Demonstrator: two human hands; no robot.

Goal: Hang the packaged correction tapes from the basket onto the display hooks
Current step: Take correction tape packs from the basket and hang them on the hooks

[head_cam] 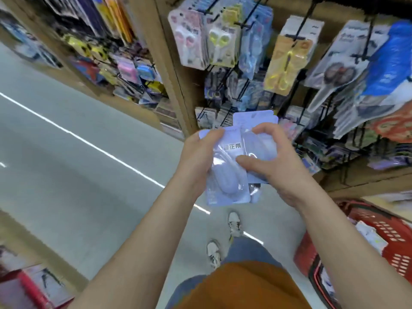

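"How far was the hanging, you think?"

"Early, or midway. The left hand [196,157] gripped a few correction tape packs [231,181] and the right hand [274,161] pinched one of them. The display hooks [308,17] waited at twelve o'clock. The red basket [396,233] at four o'clock seemed not empty."

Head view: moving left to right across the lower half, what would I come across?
Red-edged item in the corner → left hand → correction tape packs → right hand → red basket
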